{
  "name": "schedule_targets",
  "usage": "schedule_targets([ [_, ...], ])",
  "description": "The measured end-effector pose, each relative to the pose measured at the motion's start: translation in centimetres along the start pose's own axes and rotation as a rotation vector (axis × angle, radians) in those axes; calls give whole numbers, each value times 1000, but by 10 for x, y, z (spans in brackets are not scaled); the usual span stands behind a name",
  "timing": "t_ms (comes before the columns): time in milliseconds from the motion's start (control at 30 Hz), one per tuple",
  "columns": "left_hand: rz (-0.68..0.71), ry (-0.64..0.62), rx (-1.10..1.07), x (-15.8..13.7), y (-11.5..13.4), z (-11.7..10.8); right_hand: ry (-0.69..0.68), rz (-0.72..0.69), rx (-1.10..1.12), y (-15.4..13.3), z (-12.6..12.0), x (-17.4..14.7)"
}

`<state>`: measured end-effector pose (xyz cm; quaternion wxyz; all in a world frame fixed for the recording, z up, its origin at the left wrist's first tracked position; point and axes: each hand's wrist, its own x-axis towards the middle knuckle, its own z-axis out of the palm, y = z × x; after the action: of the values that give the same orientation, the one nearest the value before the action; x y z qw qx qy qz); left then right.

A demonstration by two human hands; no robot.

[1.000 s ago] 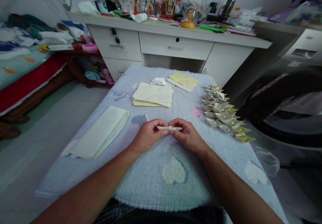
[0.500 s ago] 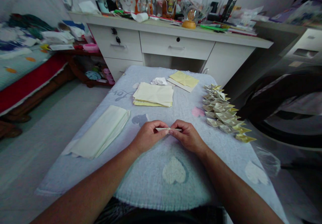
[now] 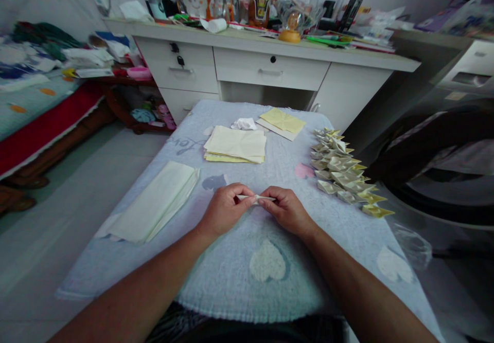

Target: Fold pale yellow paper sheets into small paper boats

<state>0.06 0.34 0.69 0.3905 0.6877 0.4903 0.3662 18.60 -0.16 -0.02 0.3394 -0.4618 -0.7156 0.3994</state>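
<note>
Between my two hands is a small folded piece of pale paper (image 3: 256, 197), pinched at the middle of the cloth-covered table. My left hand (image 3: 227, 206) grips its left part, thumb in front and fingers behind. My right hand (image 3: 284, 206) pinches its right part, the thumb tips close together. Much of the paper is hidden by the fingers. Just beyond my hands lies a stack of cream and yellow paper sheets (image 3: 235, 144). Off to the right stand rows of folded paper boats (image 3: 343, 168), several of them, cream and yellow.
A long folded stack of pale paper (image 3: 158, 199) lies left on the blue cloth (image 3: 216, 286). A crumpled white tissue (image 3: 244, 123) and yellow sheets (image 3: 283, 122) lie farther back. A cluttered white desk (image 3: 270, 70) stands behind; a washing machine (image 3: 463, 83) is at right.
My fingers have shifted slightly on the folded paper, with the left hand's fingers closing more over it. Everything else stays in place.
</note>
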Motion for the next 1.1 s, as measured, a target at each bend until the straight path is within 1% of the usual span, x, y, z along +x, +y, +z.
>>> schedule_targets([
  [133, -54, -33, -57, 2, -5, -1, 53, -67, -89, 0, 0, -1],
  [200, -88, -66, -93, 3, -7, -4, 66, -70, -82, 0, -1, -2],
  [267, -72, -69, -82, 4, -7, -7, 69, -50, -39, 0, -2, -2],
  [333, 15, -35, -22, 3, -6, -10, 42, -6, 52, 1, -3, -3],
  [467, 277, 53, 115, 0, -1, -13, -39, 83, 238, 2, -5, -3],
  [533, 353, 74, 150, -1, 1, -13, -42, 83, 242, 2, -5, -3],
  [567, 362, 73, 157, -1, 1, -13, -29, 69, 217, 2, -4, -3],
  [633, 322, 42, 150, -1, 0, -12, 16, 15, 117, 2, -3, -2],
  [700, 239, -12, 124, 0, -2, -10, 57, -52, -4, 1, -1, -2],
  [767, 162, -62, 95, 1, -4, -8, 63, -111, -83, 1, 1, -2],
  [833, 120, -91, 70, 2, -5, -6, 40, -144, -105, 1, 2, -2],
  [967, 99, -92, 43, 2, -5, -7, -13, -126, -83, 0, -1, -2],
  [1100, 63, -87, 14, 2, -4, -10, -12, -84, -97, -2, -5, -2],
])
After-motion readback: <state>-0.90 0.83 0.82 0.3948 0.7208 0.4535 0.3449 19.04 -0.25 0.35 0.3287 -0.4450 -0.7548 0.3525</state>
